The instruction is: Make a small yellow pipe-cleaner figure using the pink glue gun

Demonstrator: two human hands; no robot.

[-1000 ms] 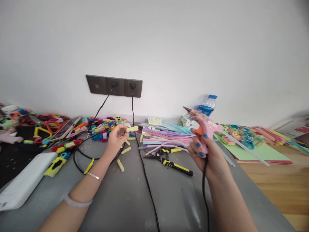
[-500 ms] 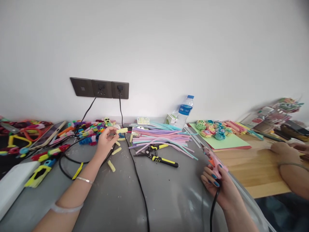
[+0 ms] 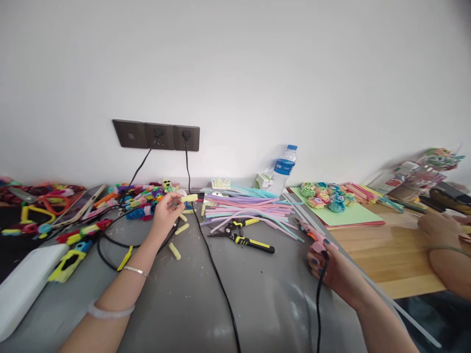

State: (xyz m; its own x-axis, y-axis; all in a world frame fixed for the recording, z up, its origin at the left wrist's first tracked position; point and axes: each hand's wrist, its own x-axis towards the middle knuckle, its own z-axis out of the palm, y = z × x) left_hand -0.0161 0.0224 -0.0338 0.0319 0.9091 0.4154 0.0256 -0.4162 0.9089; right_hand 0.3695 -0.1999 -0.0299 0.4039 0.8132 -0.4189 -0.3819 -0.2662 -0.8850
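Note:
Between the thumb and fingertips of my left hand (image 3: 166, 215) is a short, fuzzy yellow pipe cleaner piece (image 3: 189, 198), raised above the table. Several similar loose yellow pieces (image 3: 174, 251) lie below and beside that hand. My right hand (image 3: 329, 269) is wrapped round the handle of a pink hot glue gun (image 3: 319, 241) with an orange trigger. Its nozzle points up and left, and a black cord hangs from the handle. Wire strippers (image 3: 254, 244) with black and yellow handles lie between my hands, in front of a heap of pastel pipe cleaners (image 3: 250, 212).
A black cable (image 3: 210, 255) crosses the grey table (image 3: 272, 304). Colourful fuzzy crafts (image 3: 136, 203), a phone (image 3: 79, 205) and a white box-like object (image 3: 31, 284) are on the left. A water bottle (image 3: 285, 169) stands by the wall. Right are paper flowers (image 3: 336, 201) and another person's hand (image 3: 436, 228).
My right hand has turned, swinging the glue gun's nozzle further left. My left hand keeps its pinch on the yellow piece. The whole view has shifted slightly.

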